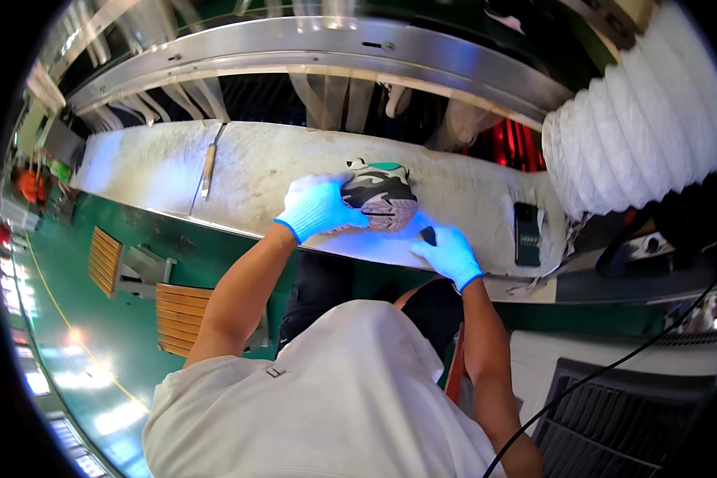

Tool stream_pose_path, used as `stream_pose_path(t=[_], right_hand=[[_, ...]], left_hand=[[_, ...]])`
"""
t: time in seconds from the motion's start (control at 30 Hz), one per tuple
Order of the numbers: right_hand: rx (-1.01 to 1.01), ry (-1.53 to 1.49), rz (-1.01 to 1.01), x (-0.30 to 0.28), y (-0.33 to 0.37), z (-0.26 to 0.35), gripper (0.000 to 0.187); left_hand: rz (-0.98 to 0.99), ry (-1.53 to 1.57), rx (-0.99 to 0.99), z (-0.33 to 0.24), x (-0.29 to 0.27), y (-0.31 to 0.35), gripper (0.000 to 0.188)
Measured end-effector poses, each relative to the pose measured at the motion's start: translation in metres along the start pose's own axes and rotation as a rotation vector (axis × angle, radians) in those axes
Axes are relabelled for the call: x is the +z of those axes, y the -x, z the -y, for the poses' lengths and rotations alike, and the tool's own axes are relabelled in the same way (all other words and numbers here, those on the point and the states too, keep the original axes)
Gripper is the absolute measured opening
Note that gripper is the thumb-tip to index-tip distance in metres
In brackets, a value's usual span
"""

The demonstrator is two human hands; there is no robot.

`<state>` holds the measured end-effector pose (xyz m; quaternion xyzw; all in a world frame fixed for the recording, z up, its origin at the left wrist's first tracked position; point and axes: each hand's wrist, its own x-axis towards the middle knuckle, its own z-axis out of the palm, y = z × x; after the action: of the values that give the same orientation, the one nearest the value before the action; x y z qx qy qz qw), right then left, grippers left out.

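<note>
A sneaker (380,195) in black, grey and pale pink with a green patch rests on the white-covered workbench, its patterned side facing up. My left hand (319,209), in a knit glove lit blue, is closed on the sneaker's left side, with the thumb over its near edge. To the right and nearer to me, my right hand (452,256), gloved the same way, pinches a small dark tool (428,236) with a rounded end. The tool's kind cannot be made out, and the hand hides the rest of it. A gap separates it from the sneaker.
A wooden-handled tool (208,170) lies on the bench (151,167) at the left. At the right sits a dark phone-like device (526,233), beside a large white ribbed duct (641,119). A metal rail (319,54) runs behind the bench. Slatted wooden seats (182,319) stand at the lower left.
</note>
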<state>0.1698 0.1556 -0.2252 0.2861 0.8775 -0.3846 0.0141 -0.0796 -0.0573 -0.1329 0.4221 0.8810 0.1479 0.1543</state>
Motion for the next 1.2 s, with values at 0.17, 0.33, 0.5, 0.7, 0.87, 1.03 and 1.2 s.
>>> stream_pose_path(t=[0.17,0.33,0.5,0.7,0.87,1.03,1.2], right_hand=[[0.030,0.298,-0.495,-0.018,-0.023,-0.051,0.052],[-0.087,-0.511,-0.374,-0.002,-0.003,-0.039,0.065],[-0.252,-1.186,0.030,0.091,0.039,0.041,0.093],[-0.061,-1.534,0.041,0.081,0.040,0.024,0.069],[-0.321,-1.390,-0.402,-0.021,0.055,0.114,0.073],[-0.938,-0.878,-0.910,-0.166,-0.016,0.217,0.072],[-0.701,-0.084,-1.519,-0.335,-0.102,0.300,0.069]], left_hand=[[-0.130,-0.044,0.172,-0.011,0.031,0.017,0.040],[-0.519,0.137,0.494,0.019,0.065,0.061,0.070],[-0.572,0.248,0.684,0.058,0.067,0.088,0.091],[-0.555,0.471,0.495,0.055,0.034,0.088,0.100],[-0.720,0.606,0.149,0.088,0.055,0.061,0.086],[-0.502,0.363,-0.005,0.132,0.090,0.043,0.053],[-0.450,0.220,-0.052,0.112,0.082,0.040,0.043]])
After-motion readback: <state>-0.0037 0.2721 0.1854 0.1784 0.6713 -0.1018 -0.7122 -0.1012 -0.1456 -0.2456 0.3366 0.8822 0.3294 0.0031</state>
